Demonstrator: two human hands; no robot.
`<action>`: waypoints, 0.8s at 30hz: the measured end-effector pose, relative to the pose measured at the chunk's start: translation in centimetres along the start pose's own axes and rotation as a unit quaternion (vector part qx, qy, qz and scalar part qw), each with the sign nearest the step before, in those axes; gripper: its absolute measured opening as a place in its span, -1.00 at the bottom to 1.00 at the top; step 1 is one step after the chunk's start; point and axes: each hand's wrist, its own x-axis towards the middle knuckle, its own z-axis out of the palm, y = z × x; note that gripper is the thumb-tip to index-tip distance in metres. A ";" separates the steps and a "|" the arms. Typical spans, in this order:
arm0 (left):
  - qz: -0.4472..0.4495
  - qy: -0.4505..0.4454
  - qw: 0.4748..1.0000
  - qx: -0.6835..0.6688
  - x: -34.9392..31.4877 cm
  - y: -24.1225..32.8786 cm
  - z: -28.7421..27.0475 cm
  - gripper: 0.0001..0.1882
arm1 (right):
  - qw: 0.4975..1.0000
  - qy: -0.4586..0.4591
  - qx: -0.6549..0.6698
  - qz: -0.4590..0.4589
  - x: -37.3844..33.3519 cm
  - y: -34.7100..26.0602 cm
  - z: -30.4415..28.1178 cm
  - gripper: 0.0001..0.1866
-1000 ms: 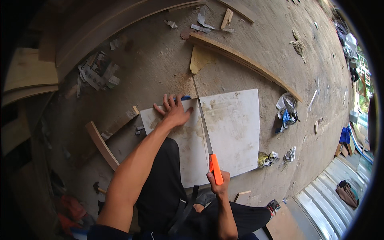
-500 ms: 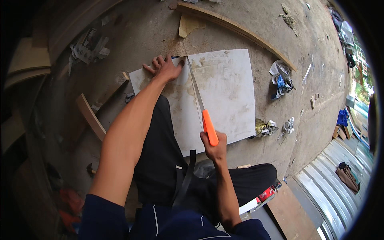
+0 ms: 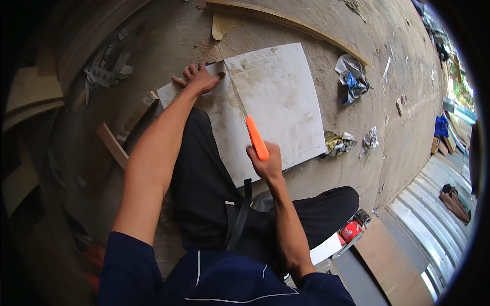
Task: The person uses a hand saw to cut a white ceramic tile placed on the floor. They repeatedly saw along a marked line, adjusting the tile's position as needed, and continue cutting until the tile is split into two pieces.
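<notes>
A white, brown-stained board (image 3: 286, 86) lies in front of my bent leg, its near left part beside my knee. My right hand (image 3: 269, 162) is wrapped round the orange handle of a handsaw (image 3: 257, 137). The saw's narrow blade (image 3: 236, 93) runs forward and left along a line in the board, reaching its far edge. My left hand (image 3: 203, 81) rests on the board's far left edge with fingers spread, just left of the blade. The blade's teeth are too small to make out.
Beyond the board lie a long wooden strip (image 3: 296, 26) and a wood offcut (image 3: 223, 24). Crumpled wrappers (image 3: 353, 81) litter the floor to the right. A wood piece (image 3: 112, 145) is at left. A red can (image 3: 350, 232) stands near my right knee, by corrugated metal sheeting (image 3: 434, 196).
My right hand has pushed the saw forward along the board. My left hand stays on the far left edge. The whole view has shifted slightly.
</notes>
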 end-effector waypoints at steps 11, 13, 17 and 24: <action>-0.044 0.003 0.999 0.002 -0.5 0.5 -1.3 0.11 | 0.998 -0.013 0.046 0.043 -4.3 -0.2 -1.7 -0.73; -0.041 -0.005 0.999 0.012 -0.6 0.8 -0.8 0.10 | 1.000 -0.005 0.012 0.020 -2.0 -0.1 -1.2 -0.70; 0.018 -0.008 0.998 0.058 1.4 0.0 0.1 0.07 | 0.999 0.006 0.009 0.032 7.7 -2.0 1.1 -0.63; 0.059 0.082 0.992 0.081 -1.5 -0.7 -0.1 0.01 | 0.999 0.007 0.032 0.020 -3.9 -0.6 -1.5 -0.75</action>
